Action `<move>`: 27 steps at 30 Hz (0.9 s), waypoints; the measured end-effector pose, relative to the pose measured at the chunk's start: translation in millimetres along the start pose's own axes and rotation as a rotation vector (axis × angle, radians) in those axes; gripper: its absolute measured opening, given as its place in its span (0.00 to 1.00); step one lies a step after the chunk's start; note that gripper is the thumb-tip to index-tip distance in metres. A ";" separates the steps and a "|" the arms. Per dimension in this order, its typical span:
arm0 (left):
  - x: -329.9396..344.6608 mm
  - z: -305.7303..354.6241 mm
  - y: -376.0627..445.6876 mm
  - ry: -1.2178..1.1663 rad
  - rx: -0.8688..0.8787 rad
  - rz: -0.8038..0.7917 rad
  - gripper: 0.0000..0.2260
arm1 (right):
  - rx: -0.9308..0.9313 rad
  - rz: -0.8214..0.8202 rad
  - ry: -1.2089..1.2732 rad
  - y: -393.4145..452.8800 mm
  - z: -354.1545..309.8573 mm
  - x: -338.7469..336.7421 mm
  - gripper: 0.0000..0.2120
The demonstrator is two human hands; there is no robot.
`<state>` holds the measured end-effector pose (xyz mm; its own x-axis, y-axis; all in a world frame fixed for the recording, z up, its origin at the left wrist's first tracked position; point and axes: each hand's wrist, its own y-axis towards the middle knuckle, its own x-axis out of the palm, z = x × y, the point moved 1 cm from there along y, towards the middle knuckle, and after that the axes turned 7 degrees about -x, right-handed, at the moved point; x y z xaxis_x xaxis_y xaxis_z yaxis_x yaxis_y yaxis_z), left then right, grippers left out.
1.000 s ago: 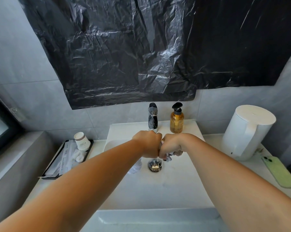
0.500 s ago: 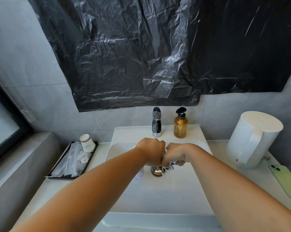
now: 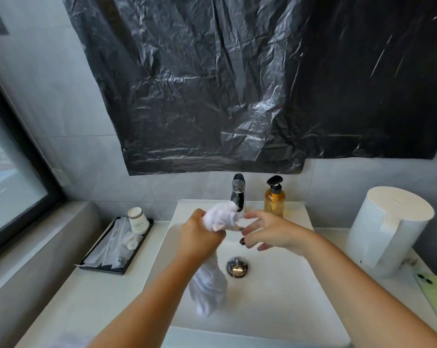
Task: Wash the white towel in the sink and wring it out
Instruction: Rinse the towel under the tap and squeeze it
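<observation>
**Towel held upright in left hand, over sink**

Left hand (image 3: 199, 237): fisted round the middle of the towel (image 3: 209, 280). Right hand (image 3: 267, 233): fingers spread and relaxed, holding nothing, just beside the towel's bunched top end, apart from it. Towel: twisted into a rope, long axis roughly vertical; top tuft above the fist, near the tap (image 3: 238, 194); tail hanging below the fist over the sink (image 3: 275, 297), left of the drain (image 3: 237, 266). Nearer hand for a fresh grip: right, likely on the top tuft. Soap bottle (image 3: 274, 197) behind, on the sink rim.
</observation>
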<state>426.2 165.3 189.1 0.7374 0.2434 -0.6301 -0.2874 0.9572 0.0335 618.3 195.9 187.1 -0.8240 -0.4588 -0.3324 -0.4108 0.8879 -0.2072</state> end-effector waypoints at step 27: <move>-89.3 -40.9 -86.0 -0.878 -0.006 -0.790 0.17 | -0.472 0.604 0.272 -116.8 -71.3 161.1 0.13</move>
<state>360.0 54.8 210.7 0.8790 -0.3894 0.2752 0.4356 0.8905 -0.1311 505.7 20.7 223.4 -0.9971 0.0741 -0.0154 0.0634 0.9282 0.3667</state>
